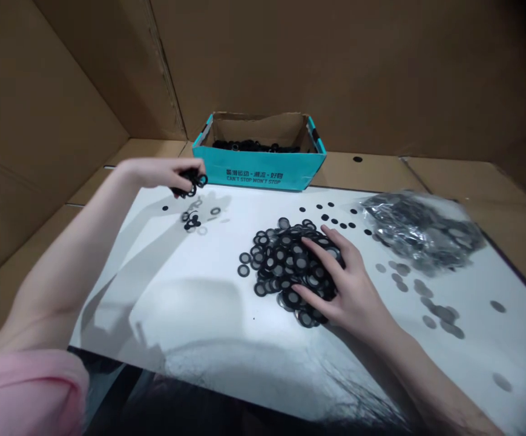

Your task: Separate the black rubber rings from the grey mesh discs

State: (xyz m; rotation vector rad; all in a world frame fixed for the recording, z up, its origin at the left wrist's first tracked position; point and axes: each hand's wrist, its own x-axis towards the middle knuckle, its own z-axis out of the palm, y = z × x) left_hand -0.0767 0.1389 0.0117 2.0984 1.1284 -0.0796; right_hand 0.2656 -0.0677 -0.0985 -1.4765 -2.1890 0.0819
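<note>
Mostly face-up, piled discs under a spread right grip; left grip clamped on black rings.

The tabletop looks smooth, the walls matt cardboard, the box printed cardboard, the bag glossy crinkled plastic, the black-rimmed discs plastic, the sleeve cloth.

The left arm stretched toward the far left, its wrist bent sharply to the right and the left hand curled closed. The right arm extended from the near right; the right hand was palm down, thumb and fingers spread, pointing left and far.
</note>
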